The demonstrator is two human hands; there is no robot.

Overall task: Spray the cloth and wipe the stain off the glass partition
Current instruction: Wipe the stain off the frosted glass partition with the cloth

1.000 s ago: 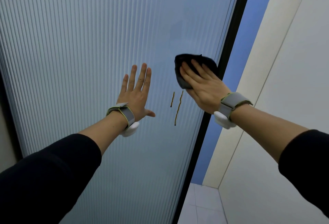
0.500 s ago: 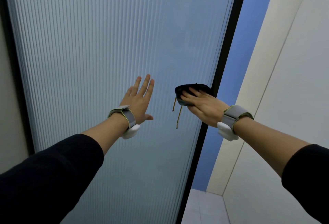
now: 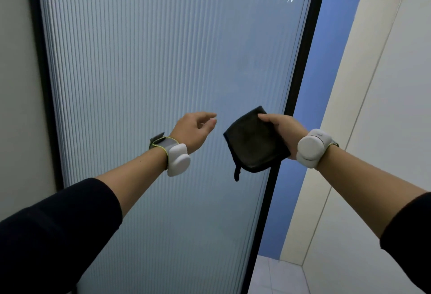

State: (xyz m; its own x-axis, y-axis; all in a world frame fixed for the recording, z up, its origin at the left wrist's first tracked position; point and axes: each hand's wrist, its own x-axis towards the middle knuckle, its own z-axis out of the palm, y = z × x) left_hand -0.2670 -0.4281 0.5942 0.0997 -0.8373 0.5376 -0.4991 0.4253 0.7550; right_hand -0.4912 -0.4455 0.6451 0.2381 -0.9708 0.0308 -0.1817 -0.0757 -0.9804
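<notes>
The ribbed glass partition [image 3: 151, 65] fills the middle of the view inside a black frame [image 3: 300, 79]. No stain shows on the glass around my hands. My right hand [image 3: 283, 128] holds a dark cloth [image 3: 254, 144] by its top corner, palm turned toward me, so the cloth hangs in front of the glass near the right frame bar. A small loop dangles from the cloth's lower edge. My left hand [image 3: 194, 128] is raised left of the cloth, fingers loosely curled, holding nothing and off the glass. No spray bottle is in view.
A cream wall [image 3: 377, 130] runs close along the right, with a blue wall [image 3: 326, 65] behind the partition's edge. White floor tiles [image 3: 277, 277] show at the bottom right. A grey wall [image 3: 16, 83] borders the partition on the left.
My right hand wiped down over the two brown streaks, then lifted the cloth off the glass and turned it toward me. The streaks no longer show. My left hand came off the glass.
</notes>
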